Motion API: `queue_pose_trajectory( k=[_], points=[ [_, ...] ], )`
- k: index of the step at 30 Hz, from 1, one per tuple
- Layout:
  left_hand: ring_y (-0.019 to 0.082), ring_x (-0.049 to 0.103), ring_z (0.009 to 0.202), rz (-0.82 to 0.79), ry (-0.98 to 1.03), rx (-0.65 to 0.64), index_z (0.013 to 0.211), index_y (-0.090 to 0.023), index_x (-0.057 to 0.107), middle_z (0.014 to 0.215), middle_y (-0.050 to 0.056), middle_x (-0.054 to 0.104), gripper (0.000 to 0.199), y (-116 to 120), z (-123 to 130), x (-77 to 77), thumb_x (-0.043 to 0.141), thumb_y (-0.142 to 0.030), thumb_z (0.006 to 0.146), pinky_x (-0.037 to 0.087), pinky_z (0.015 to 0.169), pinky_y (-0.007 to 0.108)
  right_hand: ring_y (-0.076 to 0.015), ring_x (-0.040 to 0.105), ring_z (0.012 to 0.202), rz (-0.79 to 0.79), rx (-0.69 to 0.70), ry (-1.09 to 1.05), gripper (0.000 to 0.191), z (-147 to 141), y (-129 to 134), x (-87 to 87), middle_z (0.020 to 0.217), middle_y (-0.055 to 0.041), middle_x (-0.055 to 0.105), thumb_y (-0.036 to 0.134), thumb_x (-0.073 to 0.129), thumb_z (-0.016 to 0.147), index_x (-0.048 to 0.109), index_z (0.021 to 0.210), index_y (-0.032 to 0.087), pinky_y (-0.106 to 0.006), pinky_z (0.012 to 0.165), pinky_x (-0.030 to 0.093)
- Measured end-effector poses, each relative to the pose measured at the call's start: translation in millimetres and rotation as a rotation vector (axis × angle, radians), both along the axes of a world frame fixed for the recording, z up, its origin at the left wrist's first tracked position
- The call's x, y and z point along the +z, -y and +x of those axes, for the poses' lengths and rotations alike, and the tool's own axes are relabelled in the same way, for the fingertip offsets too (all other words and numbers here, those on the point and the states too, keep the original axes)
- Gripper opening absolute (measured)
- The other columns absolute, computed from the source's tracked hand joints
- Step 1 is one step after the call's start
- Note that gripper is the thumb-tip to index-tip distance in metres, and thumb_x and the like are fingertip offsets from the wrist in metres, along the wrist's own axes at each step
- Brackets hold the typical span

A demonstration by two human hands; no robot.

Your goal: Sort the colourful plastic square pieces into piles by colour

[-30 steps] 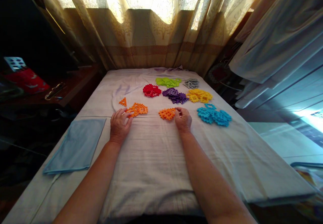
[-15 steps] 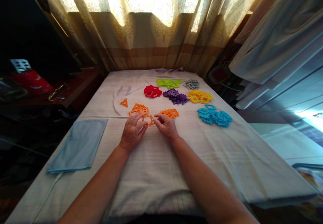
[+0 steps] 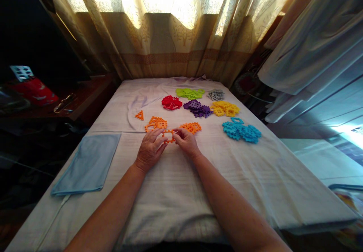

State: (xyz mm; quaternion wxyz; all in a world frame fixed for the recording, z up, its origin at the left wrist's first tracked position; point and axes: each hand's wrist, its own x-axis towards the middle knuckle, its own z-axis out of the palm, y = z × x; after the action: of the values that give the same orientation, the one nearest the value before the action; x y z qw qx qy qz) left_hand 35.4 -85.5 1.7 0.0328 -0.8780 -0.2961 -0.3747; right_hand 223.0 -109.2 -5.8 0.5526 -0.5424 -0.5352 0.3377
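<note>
Frame, orange, toothed, hollow-centred, in the fingertip pinch of both hands, over creased pale cloth

Left of the left hand, see a pale-blue cloth with a white cord at its near edge; farther out, a red object (blurred, hard to name) on dark furniture. Well right of the right hand, find pale hanging fabric. Beyond both, note a patterned curtain.
</note>
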Motion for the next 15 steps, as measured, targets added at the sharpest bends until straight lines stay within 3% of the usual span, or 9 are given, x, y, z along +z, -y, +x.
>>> queue_pose_trajectory(
  k=[4, 9, 15],
  points=[
    [0.024, 0.052, 0.13, -0.045, 0.025, 0.034, 0.116, -0.024, 0.059, 0.136, 0.009, 0.06, 0.024, 0, -2, -0.1, 0.057, -0.031, 0.093, 0.043, 0.11, 0.047, -0.0132, 0.055, 0.057, 0.01, -0.15, 0.013, 0.036, 16, -5, 0.0, 0.067, 0.0007, 0.063, 0.049, 0.057, 0.076, 0.067, 0.094, 0.02, -0.027, 0.057, 0.049],
    [0.024, 0.056, 0.125, -0.067, 0.054, 0.08, 0.119, -0.024, 0.056, 0.13, 0.009, 0.063, 0.028, -5, -6, -4.5, 0.055, -0.028, 0.092, 0.044, 0.109, 0.047, -0.0158, 0.061, 0.067, 0.044, -0.437, -0.015, 0.043, 64, -9, 1.3, 0.081, -0.0047, 0.071, 0.052, 0.052, 0.075, 0.069, 0.095, 0.018, -0.029, 0.065, 0.051],
    [0.025, 0.059, 0.123, -0.135, 0.096, 0.127, 0.118, -0.024, 0.058, 0.128, 0.009, 0.065, 0.028, -9, -9, -8.3, 0.053, -0.025, 0.09, 0.046, 0.108, 0.047, -0.0171, 0.06, 0.063, -0.078, -0.588, 0.131, 0.041, 102, -7, -9.3, 0.072, -0.0041, 0.071, 0.043, 0.048, 0.078, 0.072, 0.096, 0.015, -0.029, 0.066, 0.05]
  ],
)
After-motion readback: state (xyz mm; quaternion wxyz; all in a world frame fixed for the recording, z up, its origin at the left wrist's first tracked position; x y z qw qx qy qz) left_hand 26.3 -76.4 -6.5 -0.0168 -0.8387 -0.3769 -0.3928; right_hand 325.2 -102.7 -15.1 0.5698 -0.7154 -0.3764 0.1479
